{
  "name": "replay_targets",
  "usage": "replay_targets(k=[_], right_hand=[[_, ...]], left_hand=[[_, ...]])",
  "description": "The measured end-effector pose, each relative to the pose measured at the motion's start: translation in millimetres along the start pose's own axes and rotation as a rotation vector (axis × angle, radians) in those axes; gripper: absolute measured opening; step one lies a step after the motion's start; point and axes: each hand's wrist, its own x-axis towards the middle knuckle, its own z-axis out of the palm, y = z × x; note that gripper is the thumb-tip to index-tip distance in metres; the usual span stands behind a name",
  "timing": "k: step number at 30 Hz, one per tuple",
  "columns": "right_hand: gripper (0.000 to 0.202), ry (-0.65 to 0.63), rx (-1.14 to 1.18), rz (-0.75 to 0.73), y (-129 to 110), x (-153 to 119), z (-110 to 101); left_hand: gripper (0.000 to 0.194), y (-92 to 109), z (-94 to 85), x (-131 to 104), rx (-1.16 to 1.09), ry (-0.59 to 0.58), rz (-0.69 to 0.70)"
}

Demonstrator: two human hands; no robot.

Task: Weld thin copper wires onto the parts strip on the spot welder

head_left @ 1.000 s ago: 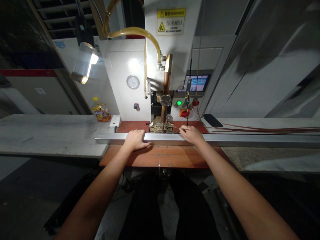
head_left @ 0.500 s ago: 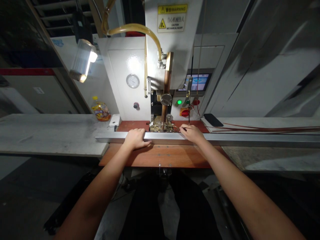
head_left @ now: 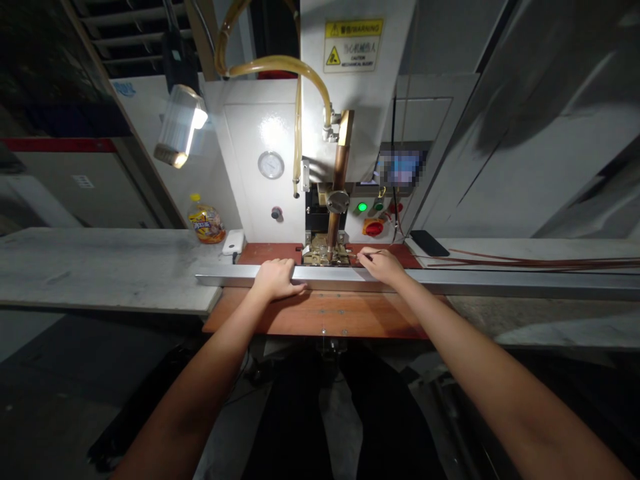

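A long silver metal bar lies crosswise in front of a bench machine. My left hand is wrapped over the bar left of centre, fingers over its top and thumb along its front side. Behind the bar, a copper-coloured rod of the machine reaches down to a brass-coloured fixture. Just right of that fixture, my right hand is closed in a pinch on a thin rod, mostly hidden by the fingers. The right hand's wrist passes over the bar.
Several thin brown strips and a black phone lie to the right. On the left stand a yellow-capped bottle and a white box. A lit lamp hangs above. Wooden board lies under the bar.
The whole view has shifted slightly to the right and down in the picture. My right hand sits slightly closer to the fixture. My left hand stays in place on the bar.
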Motion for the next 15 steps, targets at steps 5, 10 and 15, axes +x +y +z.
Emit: replay_targets(k=[5,10,15], right_hand=[[0.033,-0.030,-0.013,0.011,-11,6,9],[0.034,-0.077,-0.058,0.026,-20,8,10],[0.035,-0.116,-0.040,0.043,-23,8,10]], left_hand=[[0.057,2,-0.9,0,-0.010,-0.013,-0.017],[0.057,3,-4.1,-1,-0.012,-0.026,-0.031],[0.058,5,-7.4,-1,0.023,-0.041,-0.033]])
